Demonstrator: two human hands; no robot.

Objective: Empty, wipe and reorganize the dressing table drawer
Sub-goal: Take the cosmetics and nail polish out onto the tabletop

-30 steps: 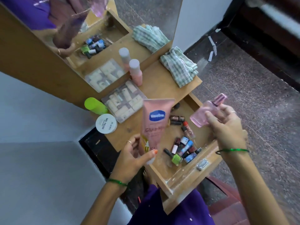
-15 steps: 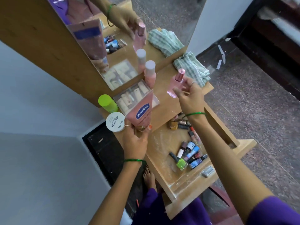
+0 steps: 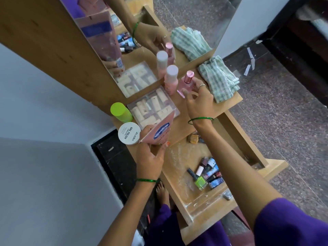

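Half emptied, I'd say: nail polish bottles (image 3: 206, 173) lie in the dusty drawer (image 3: 184, 192) (unwiped, cloth (image 3: 218, 80) idle). Her right hand (image 3: 198, 100) pinches the pink bottle (image 3: 186, 84) on the tabletop (image 3: 179, 125); her left hand (image 3: 150, 157) clasps the Vaseline tube (image 3: 158, 132).

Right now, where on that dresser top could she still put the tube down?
Bare wood shows on the tabletop between the clear box and the right hand, along the front edge. The strip by the mirror is crowded: green bottle, white tin, two pink bottles, checked cloth.
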